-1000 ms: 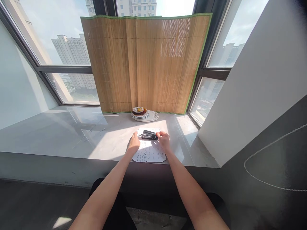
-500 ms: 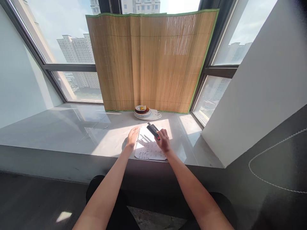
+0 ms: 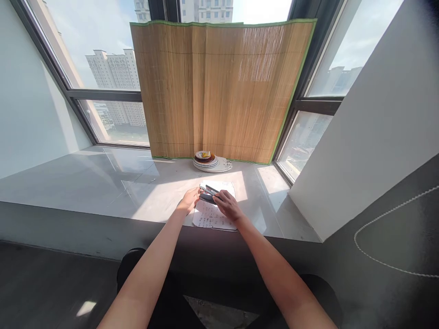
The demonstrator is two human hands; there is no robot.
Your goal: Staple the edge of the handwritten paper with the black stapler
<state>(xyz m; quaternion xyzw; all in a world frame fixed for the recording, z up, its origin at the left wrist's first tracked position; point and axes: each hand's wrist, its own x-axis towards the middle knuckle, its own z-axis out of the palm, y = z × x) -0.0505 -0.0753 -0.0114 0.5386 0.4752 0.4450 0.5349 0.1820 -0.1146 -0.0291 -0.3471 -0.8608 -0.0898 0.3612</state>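
Note:
A black stapler [image 3: 207,198] is held above the written-on paper sheets [image 3: 210,215], its jaws spread apart and pointing left. My right hand [image 3: 227,204] grips the stapler's rear end, fingers closed around it. At the front end, my left hand [image 3: 189,200] has its fingertips on the stapler, thumb and fingers drawn together. The paper lies flat on the pale sill, with handwriting showing on its lower half. Part of the sheet is hidden beneath the stapler and my hands.
Behind the paper, a stack of small plates [image 3: 205,160] rests on a pale oval board [image 3: 224,165]. A bamboo mat [image 3: 219,91] with green edging stands against the window. The sill's front edge [image 3: 137,219] runs below my forearms, and a white cord [image 3: 356,235] hangs at right.
The stapler has turned to point left and its jaws have parted. My left hand has moved from the paper's left edge to the stapler's front end.

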